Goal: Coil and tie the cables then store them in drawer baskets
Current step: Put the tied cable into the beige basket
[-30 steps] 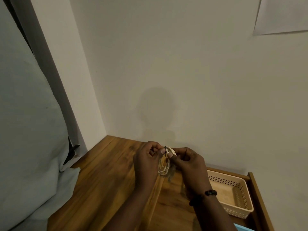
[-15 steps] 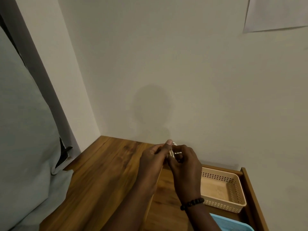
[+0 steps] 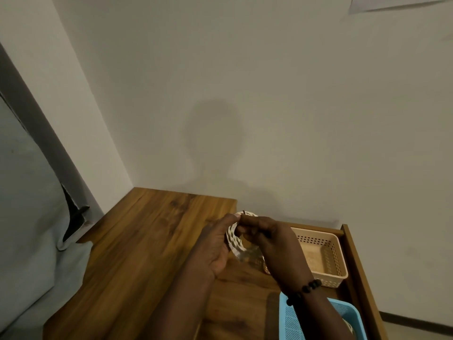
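Observation:
A small white coiled cable [image 3: 234,238] hangs between my two hands above the wooden top. My left hand [image 3: 215,244] grips its left side, fingers curled round the loops. My right hand [image 3: 268,238] pinches the coil's top, where a thin dark tie [image 3: 244,212] pokes out. A beaded bracelet sits on the right wrist. Below and to the right, the open drawer [image 3: 353,263] holds a beige perforated basket [image 3: 328,244] and a blue mesh basket [image 3: 289,320]. The coil's lower part is partly hidden by my fingers.
The wooden desktop [image 3: 147,241] stretches left toward a wall corner. A grey cloth-covered shape [image 3: 27,204] stands at the far left. The plain wall rises right behind the desk, with a sheet of paper [image 3: 392,2] pinned high on the right.
My view has tilted down and right, bringing the blue basket into sight. Both hands stayed together on the coil, and its white loops show more clearly than half a second ago.

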